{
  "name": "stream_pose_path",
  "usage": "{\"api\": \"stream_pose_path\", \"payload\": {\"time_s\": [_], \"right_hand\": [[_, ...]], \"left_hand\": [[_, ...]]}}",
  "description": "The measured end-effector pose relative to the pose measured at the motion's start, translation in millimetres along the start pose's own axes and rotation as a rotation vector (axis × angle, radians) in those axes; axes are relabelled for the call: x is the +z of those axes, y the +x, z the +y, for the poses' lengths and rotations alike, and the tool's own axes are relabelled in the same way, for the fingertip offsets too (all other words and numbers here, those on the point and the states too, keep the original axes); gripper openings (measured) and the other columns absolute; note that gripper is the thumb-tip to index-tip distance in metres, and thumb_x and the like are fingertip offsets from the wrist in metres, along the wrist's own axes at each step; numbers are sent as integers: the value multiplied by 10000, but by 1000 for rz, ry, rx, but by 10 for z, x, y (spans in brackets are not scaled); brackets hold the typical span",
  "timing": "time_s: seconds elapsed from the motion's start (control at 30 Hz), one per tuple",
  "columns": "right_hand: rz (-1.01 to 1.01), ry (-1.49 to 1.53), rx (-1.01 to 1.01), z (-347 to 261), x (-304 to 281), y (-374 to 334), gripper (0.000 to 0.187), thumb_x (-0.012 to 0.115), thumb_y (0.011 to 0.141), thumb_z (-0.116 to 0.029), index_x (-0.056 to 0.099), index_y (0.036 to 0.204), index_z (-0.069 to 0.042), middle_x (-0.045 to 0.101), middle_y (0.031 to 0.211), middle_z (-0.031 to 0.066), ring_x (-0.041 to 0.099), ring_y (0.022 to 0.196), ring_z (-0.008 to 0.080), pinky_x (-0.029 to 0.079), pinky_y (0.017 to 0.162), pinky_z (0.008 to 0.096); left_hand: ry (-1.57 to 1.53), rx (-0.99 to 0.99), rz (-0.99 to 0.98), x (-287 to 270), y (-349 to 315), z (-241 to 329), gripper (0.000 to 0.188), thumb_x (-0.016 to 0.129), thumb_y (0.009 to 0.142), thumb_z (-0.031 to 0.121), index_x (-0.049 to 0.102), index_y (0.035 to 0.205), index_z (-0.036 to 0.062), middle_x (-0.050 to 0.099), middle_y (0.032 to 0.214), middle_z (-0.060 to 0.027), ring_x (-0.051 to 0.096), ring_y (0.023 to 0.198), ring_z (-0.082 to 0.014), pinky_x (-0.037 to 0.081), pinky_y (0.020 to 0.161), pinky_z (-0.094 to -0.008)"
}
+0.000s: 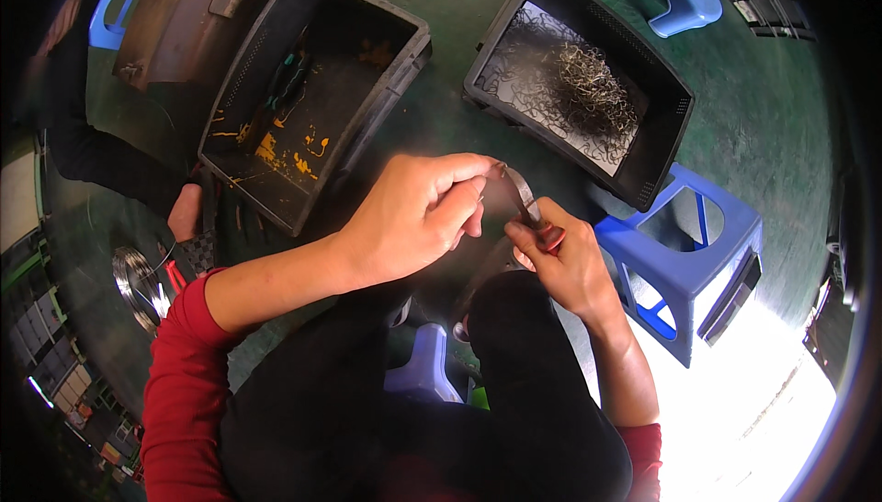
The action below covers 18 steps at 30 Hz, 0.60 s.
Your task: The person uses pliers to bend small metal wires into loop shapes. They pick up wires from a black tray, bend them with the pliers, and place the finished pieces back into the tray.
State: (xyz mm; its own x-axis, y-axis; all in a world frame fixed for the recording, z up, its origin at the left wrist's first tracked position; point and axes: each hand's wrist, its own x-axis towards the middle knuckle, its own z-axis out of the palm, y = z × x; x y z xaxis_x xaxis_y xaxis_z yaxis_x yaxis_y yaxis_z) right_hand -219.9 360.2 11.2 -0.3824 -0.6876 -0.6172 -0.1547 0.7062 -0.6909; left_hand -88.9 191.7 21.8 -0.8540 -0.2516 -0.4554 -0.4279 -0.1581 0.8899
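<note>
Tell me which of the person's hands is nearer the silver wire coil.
Left. The left hand is to the right of the silver wire coil; the right hand, gripping a red-handled tool, is farther right.
</note>
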Motion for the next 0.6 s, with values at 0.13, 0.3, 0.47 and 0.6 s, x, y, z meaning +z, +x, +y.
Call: {"api": "stream_pose_path", "payload": {"time_s": [0.13,0.3,0.47,0.6], "right_hand": [[61,31,-52,30,48,10,226,685,894,-174,559,884,14,590,635,139,564,592,239,444,581,338],[130,32,-132,86,105,26,221,644,917,-151,522,842,16,533,566,83,476,544,77,395,523,263],[-51,82,-20,191,-8,99,249,686,899,-217,613,984,5,647,761,133,640,704,229,483,660,339],[-213,179,61,306,-39,80,240,606,975,-240,593,1011,-2,621,772,14,532,672,67,418,576,237]], "left_hand": [[-8,13,26,47,-7,-10,277,451,992,64,602,1198,-41,597,696,-52,516,559,-61,420,504,-212],[-25,11,4,42,1,-50,277,454,996,68,591,1210,-42,618,736,-61,551,596,-73,445,533,-215],[-27,-80,-66,-86,157,-133,295,499,1000,122,601,1232,-30,701,988,-132,684,854,-149,529,693,-248],[-336,-204,13,-158,251,-254,319,558,986,172,620,1234,-18,678,1112,-177,690,994,-263,557,842,-350]]}}
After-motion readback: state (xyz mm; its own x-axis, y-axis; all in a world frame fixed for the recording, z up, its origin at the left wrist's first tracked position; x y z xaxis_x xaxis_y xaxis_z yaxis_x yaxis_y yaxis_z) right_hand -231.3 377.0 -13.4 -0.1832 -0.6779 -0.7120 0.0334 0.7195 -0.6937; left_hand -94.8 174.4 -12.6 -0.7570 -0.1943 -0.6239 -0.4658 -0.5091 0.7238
